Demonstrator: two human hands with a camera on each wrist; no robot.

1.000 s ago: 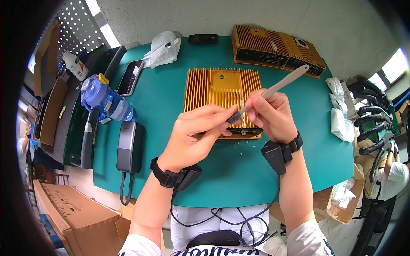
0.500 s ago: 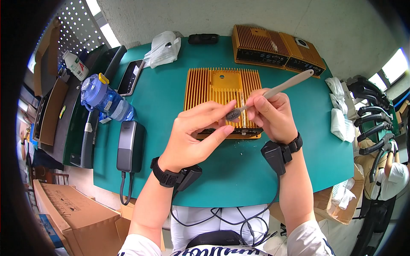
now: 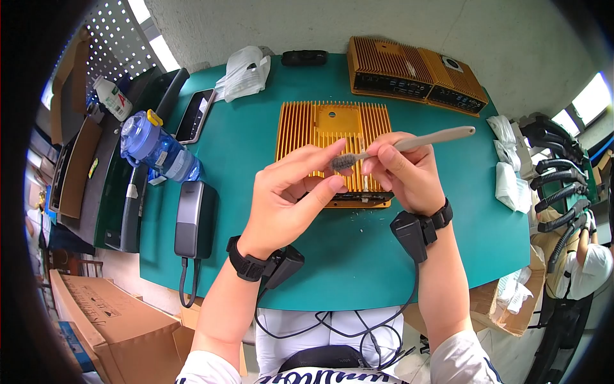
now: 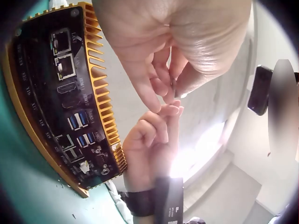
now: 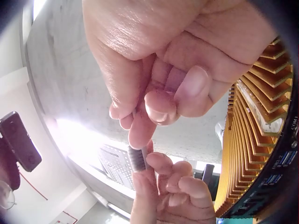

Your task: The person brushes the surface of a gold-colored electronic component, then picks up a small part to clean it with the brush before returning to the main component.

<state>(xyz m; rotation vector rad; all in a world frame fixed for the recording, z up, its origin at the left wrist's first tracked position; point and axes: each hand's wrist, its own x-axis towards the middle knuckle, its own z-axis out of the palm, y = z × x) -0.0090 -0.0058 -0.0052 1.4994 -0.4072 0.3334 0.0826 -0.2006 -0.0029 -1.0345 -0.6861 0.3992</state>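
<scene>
In the head view my right hand (image 3: 409, 169) pinches a grey toothbrush (image 3: 438, 136) near its neck, the handle pointing right. Its dark bristles (image 3: 343, 162) lie at the fingertips of my left hand (image 3: 288, 192), whose thumb and index finger are spread apart on either side. Both hands are over the front part of a gold finned computer case (image 3: 297, 125). The right wrist view shows the bristles (image 5: 137, 158) right at the left fingertips. A white streak (image 5: 261, 112) runs along the fins in that view. Ports (image 4: 77, 121) line the case's black side panel.
Two more gold finned cases (image 3: 390, 64) stand at the back right of the green table (image 3: 339, 269). A blue bottle (image 3: 157, 147), a phone (image 3: 196, 116) and a grey-black device (image 3: 195, 217) are at left. White plastic bags (image 3: 246, 73) lie at the back and right. Cables (image 3: 371, 339) hang from my wrists.
The toothbrush has swung from slanting steeply up to nearly level, its bristles shifting slightly left and up. My left thumb and index finger have spread away from the bristles.
</scene>
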